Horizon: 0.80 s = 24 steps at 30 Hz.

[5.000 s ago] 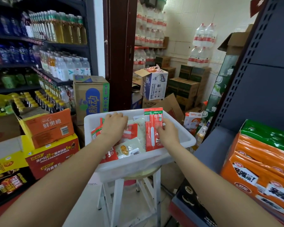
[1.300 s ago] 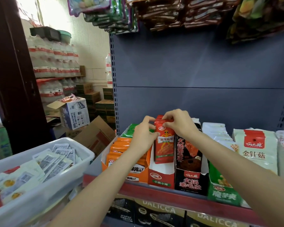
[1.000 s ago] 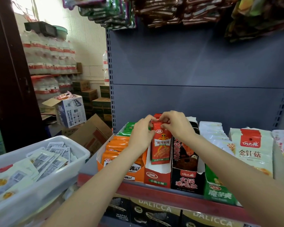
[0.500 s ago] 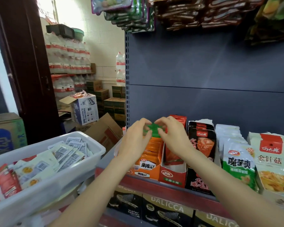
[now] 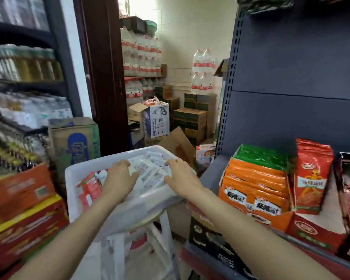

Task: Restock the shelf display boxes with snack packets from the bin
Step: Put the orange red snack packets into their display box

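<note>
A white plastic bin sits on a white stool at centre and holds white snack packets and red packets. My left hand reaches over the bin, its fingers spread on the white packets. My right hand lies on the same pile at the bin's right side, fingers slightly bent. Whether either hand grips a packet is blurred. To the right on the shelf stand an orange display box with green packets behind, and a red display box full of red packets.
Stacked orange and red cartons stand on the left below drink shelves. A brown carton sits behind the bin. Water bottles and boxes fill the back room. The dark shelf back panel rises on the right.
I have turned left from the shelf to the bin. Both hands left the display boxes and now rest on the packets in the bin.
</note>
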Available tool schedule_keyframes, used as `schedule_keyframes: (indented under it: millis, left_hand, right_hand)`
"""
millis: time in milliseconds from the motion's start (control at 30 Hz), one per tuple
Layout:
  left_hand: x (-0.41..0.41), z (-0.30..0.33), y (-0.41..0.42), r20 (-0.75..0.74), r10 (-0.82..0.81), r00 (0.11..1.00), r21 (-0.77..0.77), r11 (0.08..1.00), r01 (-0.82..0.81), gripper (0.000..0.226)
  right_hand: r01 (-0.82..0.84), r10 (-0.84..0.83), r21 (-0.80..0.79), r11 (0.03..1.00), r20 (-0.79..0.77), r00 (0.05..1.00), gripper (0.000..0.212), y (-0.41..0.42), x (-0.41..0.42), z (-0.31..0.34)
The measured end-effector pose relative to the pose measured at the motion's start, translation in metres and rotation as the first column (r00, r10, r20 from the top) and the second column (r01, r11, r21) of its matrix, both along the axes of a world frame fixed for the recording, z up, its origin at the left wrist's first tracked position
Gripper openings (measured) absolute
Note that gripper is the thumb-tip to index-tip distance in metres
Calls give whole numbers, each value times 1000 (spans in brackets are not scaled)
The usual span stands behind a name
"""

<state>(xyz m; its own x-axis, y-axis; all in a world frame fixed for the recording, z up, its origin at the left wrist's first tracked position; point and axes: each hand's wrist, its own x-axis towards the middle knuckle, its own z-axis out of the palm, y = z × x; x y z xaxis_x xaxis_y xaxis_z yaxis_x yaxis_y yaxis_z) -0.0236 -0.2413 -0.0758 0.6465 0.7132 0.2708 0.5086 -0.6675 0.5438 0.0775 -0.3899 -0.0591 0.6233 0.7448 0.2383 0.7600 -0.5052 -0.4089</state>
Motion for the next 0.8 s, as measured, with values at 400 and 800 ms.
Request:
schedule_keyframes:
  millis: [400,800]
  left_hand:
    - [-7,-40,70,-242,148,959,-73,983,-170,53]
    - [-1,-16,60,268,-14,963,-273,958,89,12]
  right_hand:
    - [-78,41,-302,950,-128,991,69,111,14,-55]
    - [-137,80,-296,945,-194,978,41,89,44,-36]
